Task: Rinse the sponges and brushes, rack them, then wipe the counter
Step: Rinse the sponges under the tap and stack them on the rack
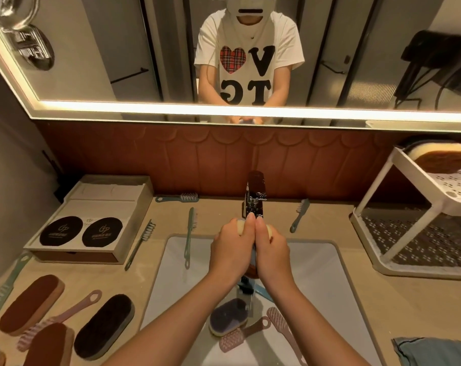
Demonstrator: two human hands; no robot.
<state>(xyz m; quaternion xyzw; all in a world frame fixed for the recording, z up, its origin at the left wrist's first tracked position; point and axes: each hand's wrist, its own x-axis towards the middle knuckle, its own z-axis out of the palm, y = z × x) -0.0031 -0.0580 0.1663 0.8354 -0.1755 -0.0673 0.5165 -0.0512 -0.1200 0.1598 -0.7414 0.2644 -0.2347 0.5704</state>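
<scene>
Our left hand (230,245) and right hand (270,247) press together, fingers curled round a pale sponge (240,227) under the faucet (254,199), over the sink (316,260). A pink brush (232,339) lies in the sink. A second sponge (440,157) sits atop the rack (398,159) on the tabletop (382,299).

beige counter (369,299) | left: box (92,220), long-handled brushes (139,244), oval sponges (31,303) | right: white rack (422,272), blue cloth (435,351)

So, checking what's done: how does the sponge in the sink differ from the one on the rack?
The sink sponge has a dark purplish top; the rack sponge has a brown one. The sink sponge lies in the basin beside pink brushes; the rack sponge sits on the top tier of the rack. Both are oval with cream foam.
</scene>
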